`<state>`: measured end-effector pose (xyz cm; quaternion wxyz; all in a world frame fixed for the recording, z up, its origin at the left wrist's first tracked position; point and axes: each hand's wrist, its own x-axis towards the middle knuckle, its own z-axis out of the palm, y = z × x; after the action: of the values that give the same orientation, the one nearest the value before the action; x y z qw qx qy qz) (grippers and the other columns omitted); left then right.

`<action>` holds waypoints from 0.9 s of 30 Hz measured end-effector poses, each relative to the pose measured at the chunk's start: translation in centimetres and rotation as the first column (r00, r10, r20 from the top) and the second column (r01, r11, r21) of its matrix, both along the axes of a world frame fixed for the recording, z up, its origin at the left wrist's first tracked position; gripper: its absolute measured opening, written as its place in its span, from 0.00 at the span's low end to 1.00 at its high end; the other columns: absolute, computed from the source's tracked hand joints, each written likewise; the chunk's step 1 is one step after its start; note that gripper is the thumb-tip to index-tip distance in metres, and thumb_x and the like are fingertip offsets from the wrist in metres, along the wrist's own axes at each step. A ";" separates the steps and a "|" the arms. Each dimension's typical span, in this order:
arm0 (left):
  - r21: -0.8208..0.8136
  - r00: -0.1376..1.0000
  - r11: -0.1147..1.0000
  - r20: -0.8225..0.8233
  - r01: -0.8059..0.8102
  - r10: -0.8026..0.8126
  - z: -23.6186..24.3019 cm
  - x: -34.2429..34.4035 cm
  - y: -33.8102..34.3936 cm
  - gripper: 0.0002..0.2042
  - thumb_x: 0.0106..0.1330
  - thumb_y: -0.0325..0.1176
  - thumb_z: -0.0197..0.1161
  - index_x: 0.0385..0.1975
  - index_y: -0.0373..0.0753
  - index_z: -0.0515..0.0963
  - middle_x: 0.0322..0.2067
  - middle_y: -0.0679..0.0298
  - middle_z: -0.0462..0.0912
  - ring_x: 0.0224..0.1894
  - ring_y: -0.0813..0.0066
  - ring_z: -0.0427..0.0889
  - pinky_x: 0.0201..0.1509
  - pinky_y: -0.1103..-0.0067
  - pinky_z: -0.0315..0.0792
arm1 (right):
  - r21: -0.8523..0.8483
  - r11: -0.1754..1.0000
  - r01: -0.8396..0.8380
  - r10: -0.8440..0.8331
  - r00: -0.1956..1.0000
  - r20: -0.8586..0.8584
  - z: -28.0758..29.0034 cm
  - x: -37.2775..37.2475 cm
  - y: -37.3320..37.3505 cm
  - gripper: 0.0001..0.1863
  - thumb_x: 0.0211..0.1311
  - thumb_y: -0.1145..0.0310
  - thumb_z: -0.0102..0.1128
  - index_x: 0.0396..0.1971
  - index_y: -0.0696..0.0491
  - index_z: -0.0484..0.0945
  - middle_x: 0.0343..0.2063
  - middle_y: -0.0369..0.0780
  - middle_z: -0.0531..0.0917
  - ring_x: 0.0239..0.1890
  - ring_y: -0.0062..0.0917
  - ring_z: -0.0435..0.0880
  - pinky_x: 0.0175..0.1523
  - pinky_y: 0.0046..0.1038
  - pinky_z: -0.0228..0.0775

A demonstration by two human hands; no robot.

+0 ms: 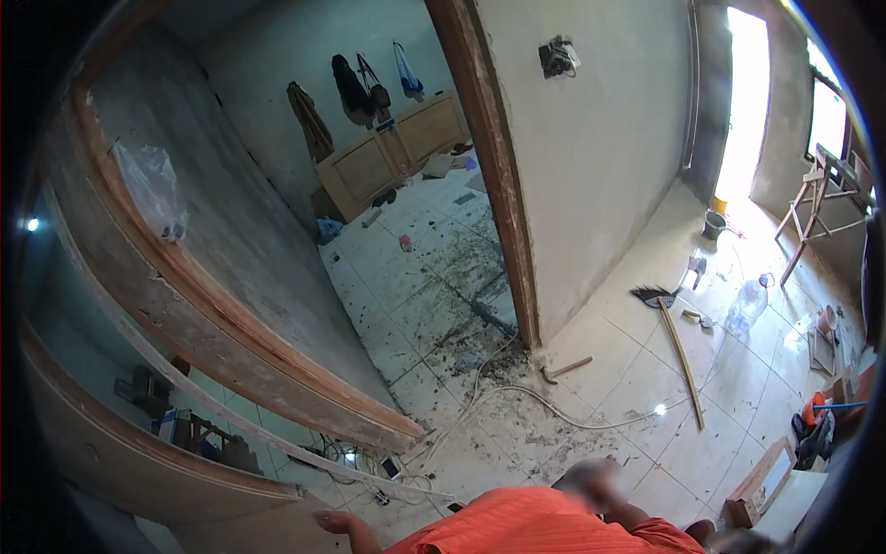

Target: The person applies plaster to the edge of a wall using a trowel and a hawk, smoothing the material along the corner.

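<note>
Hands low over messy tiled floor, cord + tools about

Tiled floor (628,355) strewn w/ dark debris, esp. nr brown doorframe (489,138). Person's orange shirt (508,522) fills bottom edge. White cord (591,426) snakes across tiles, looping nr L hand. Broom (682,365) lies R of centre; hammer (569,367) flat btwn broom & doorframe. R hand (604,487), centre-bottom, blurred: can't tell if fingers are apart or clamped on anything. L hand (334,523), bottom L, tiny: finger gap can't be told. Dark phone-like device (390,468) on floor beside cord, nearest L hand.
</note>
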<state>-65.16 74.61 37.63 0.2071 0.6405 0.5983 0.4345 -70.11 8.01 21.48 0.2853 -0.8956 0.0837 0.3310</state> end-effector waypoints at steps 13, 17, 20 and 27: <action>-0.990 0.709 0.034 0.073 0.135 -0.701 -12.3 3.8 -35.3 0.13 0.70 0.37 0.51 0.22 0.44 0.75 0.23 0.66 0.82 0.18 0.75 0.69 0.19 0.72 0.59 | 0.283 0.850 -0.445 0.307 0.854 0.421 -0.9 -2.1 -25.6 0.29 0.61 0.64 0.63 0.63 0.50 0.74 0.58 0.45 0.81 0.62 0.35 0.79 0.63 0.33 0.73; -0.960 0.514 0.218 -0.101 0.173 -0.852 -8.8 6.1 -44.7 0.13 0.74 0.42 0.50 0.35 0.43 0.79 0.27 0.66 0.85 0.23 0.76 0.78 0.24 0.74 0.67 | 0.404 0.870 0.282 -0.176 0.943 -0.281 1.5 -5.7 -30.6 0.36 0.60 0.57 0.64 0.70 0.46 0.66 0.62 0.43 0.76 0.64 0.35 0.75 0.63 0.37 0.72; -0.940 0.632 0.106 0.132 0.324 -0.764 -10.5 7.8 -45.3 0.12 0.76 0.41 0.48 0.47 0.43 0.76 0.38 0.64 0.85 0.28 0.73 0.83 0.28 0.74 0.73 | 0.399 0.815 0.420 -0.314 0.899 -0.305 2.0 -4.4 -31.8 0.35 0.61 0.58 0.63 0.69 0.47 0.66 0.61 0.43 0.77 0.63 0.35 0.76 0.62 0.38 0.72; -0.942 0.531 0.060 0.133 0.331 -0.837 -10.9 12.5 -55.0 0.09 0.74 0.37 0.53 0.46 0.44 0.77 0.41 0.65 0.85 0.32 0.71 0.83 0.27 0.74 0.73 | 0.355 0.601 0.716 -0.634 0.697 -0.334 1.5 -0.1 -38.4 0.32 0.63 0.60 0.61 0.68 0.48 0.67 0.58 0.43 0.78 0.60 0.35 0.77 0.60 0.39 0.72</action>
<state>-52.64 19.58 26.70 0.5317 0.6852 0.4238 -0.2612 -70.18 -30.43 23.03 0.5838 -0.6696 0.3608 0.2841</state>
